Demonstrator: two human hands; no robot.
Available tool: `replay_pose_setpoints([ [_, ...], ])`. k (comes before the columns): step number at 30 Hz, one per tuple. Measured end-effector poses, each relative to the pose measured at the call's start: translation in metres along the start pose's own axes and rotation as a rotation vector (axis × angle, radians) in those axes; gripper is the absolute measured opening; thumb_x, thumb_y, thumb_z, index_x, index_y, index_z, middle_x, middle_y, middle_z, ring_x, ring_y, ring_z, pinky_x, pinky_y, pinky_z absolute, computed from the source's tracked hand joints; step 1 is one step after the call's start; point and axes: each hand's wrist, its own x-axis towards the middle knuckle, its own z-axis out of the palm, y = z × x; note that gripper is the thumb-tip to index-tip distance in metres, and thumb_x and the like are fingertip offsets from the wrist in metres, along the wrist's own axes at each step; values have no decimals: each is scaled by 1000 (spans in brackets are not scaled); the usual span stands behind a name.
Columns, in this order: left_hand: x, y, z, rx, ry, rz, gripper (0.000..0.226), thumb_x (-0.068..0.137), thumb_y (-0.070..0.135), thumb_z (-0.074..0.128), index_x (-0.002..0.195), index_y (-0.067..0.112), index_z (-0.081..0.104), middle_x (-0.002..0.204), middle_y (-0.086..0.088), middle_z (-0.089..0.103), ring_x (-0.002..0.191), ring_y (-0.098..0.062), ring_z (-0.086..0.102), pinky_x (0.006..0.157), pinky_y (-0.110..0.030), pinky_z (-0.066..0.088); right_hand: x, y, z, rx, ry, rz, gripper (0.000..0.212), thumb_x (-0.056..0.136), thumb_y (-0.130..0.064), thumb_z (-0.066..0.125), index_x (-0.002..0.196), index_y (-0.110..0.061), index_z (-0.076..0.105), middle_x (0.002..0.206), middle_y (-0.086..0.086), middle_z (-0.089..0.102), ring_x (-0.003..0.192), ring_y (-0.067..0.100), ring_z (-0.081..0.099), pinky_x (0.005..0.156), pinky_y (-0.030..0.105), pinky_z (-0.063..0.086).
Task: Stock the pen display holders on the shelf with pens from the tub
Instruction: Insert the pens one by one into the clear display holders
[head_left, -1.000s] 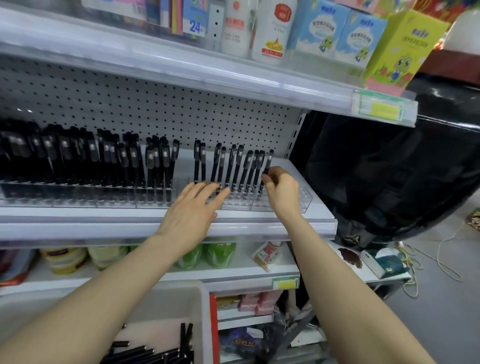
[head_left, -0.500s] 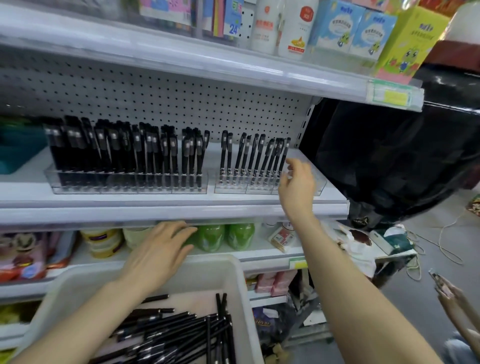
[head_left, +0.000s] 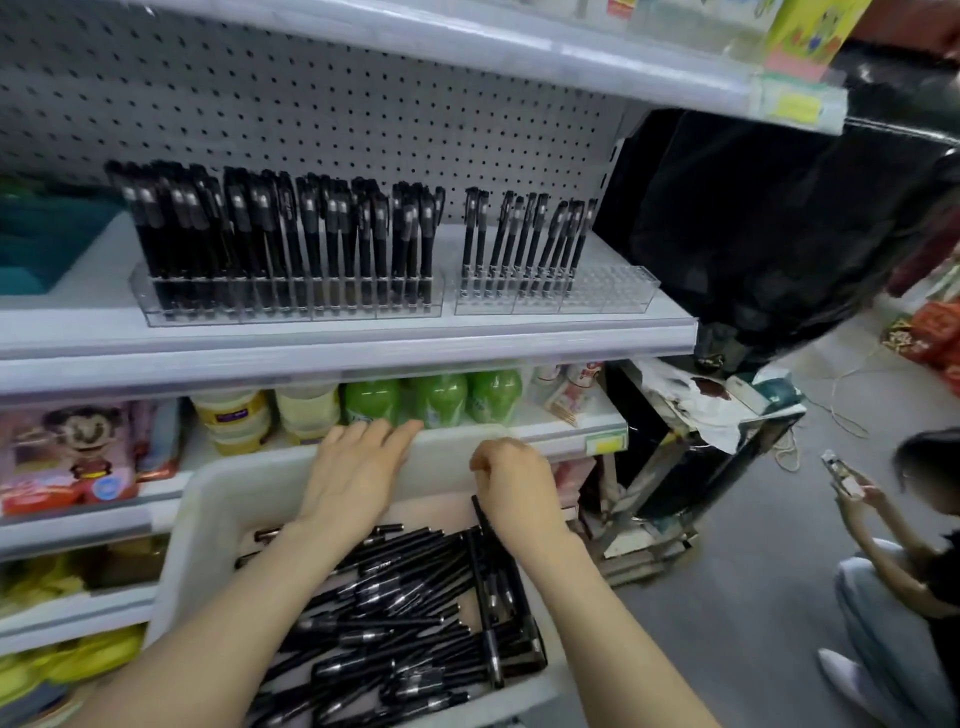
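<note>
Notes full holder (head_left: 291, 304) toward shelf (head_left: 363, 340) left, part-filled holder (head_left: 605, 296) at its right edge, pens (head_left: 395, 613) heaped in tub (head_left: 218, 499) below, left hand (head_left: 353, 478) flat, fingers straight, at tub's far rim, right hand (head_left: 514, 483) curled over pens near far-right corner, grasp indeterminable.

The person's left hand (head_left: 358, 470) and right hand (head_left: 511, 480) were bare, as were both wrists and forearms, uncovered all the way to the frame's edge, the left arm meeting it at seven o'clock, the right at five o'clock.
</note>
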Motion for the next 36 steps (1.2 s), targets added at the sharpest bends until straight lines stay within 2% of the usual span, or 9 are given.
replay_pose_setpoints([
  [6, -2, 1, -2, 5, -21, -16, 40, 95, 27, 40, 130, 23, 59, 88, -2, 60, 77, -26, 53, 68, -36, 33, -26, -11, 23, -163, -292, 9, 20, 93, -19, 55, 107, -7, 63, 110, 17, 65, 103, 35, 61, 79, 36, 48],
  [10, -4, 3, -3, -1, -31, -21, 39, 96, 26, 41, 130, 24, 58, 89, -3, 60, 78, -27, 53, 69, -37, 34, -29, -10, 27, -59, -339, 33, 21, 90, -16, 60, 108, -6, 66, 111, 18, 65, 104, 35, 61, 85, 36, 51],
  [14, -2, 3, -5, -131, 16, -49, 36, 95, 26, 52, 129, 23, 61, 98, -4, 63, 87, -29, 56, 73, -37, 39, -20, -9, 13, 120, -190, 39, 18, 89, -23, 64, 104, -14, 70, 101, 11, 70, 96, 28, 63, 81, 33, 49],
  [18, 8, 17, -27, -358, -70, -60, 49, 97, 48, 30, 125, 25, 63, 116, 4, 60, 110, -17, 46, 90, -34, 41, 1, -7, -17, 308, 81, 43, 12, 89, -26, 64, 91, -19, 73, 86, 1, 73, 82, 23, 66, 75, 32, 49],
  [21, 22, 34, -47, -325, -164, -4, 45, 99, 53, 28, 118, 34, 64, 111, 13, 64, 106, -14, 54, 84, -31, 44, 18, 3, -40, 492, 245, 93, 13, 91, -27, 62, 84, -22, 71, 69, -5, 67, 66, 22, 66, 71, 41, 54],
  [25, 39, 54, -64, -317, -231, 27, 32, 100, 49, 36, 110, 34, 62, 100, 12, 66, 91, -14, 60, 68, -31, 46, 35, 17, -61, 613, 384, 167, 18, 92, -27, 59, 75, -26, 64, 60, -4, 63, 63, 20, 65, 74, 45, 54],
  [28, 57, 60, -69, -316, -226, 22, 28, 102, 43, 34, 98, 30, 59, 93, 11, 62, 86, -14, 57, 69, -33, 48, 42, 32, -64, 462, 388, 76, 16, 95, -22, 57, 83, -21, 68, 74, -5, 67, 75, 19, 64, 77, 41, 51],
  [32, 89, 64, -76, -249, -187, 41, 30, 103, 40, 32, 93, 26, 56, 93, 8, 61, 84, -13, 51, 64, -29, 39, 46, 55, -59, 25, 483, -264, 15, 90, -18, 59, 96, -20, 73, 98, -7, 71, 106, 25, 54, 90, 39, 40],
  [36, 121, 74, -80, -153, -214, 107, 29, 103, 42, 31, 101, 27, 56, 101, 7, 62, 95, -17, 51, 66, -33, 37, 59, 78, -65, -46, 491, -443, 21, 92, -28, 58, 101, -17, 73, 98, -2, 68, 93, 27, 55, 81, 35, 41],
])
